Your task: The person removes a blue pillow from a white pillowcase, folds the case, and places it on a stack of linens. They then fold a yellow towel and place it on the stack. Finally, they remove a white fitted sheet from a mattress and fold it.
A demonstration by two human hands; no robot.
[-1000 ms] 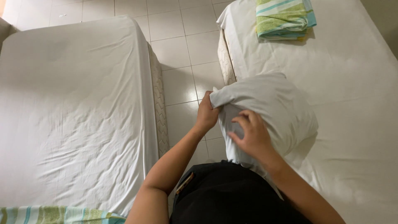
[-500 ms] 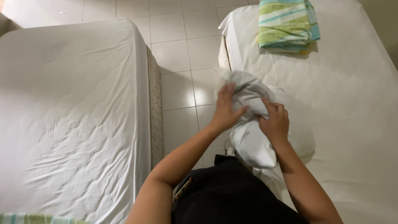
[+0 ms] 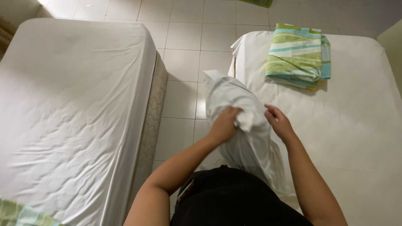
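The white pillowcase (image 3: 240,121) hangs crumpled and bunched, its cloth wrinkled; the left hand (image 3: 224,125) grips it, the right hand (image 3: 278,123) touches it, half-open.

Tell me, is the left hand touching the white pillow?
Touching. The head view shows the left hand with its fingers closed on a bunched fold of the white pillow.

bedroom, perhaps a guest room, two white-sheeted beds (image 3: 75,104), tiled floor (image 3: 184,46), folded striped bedding (image 3: 298,54)
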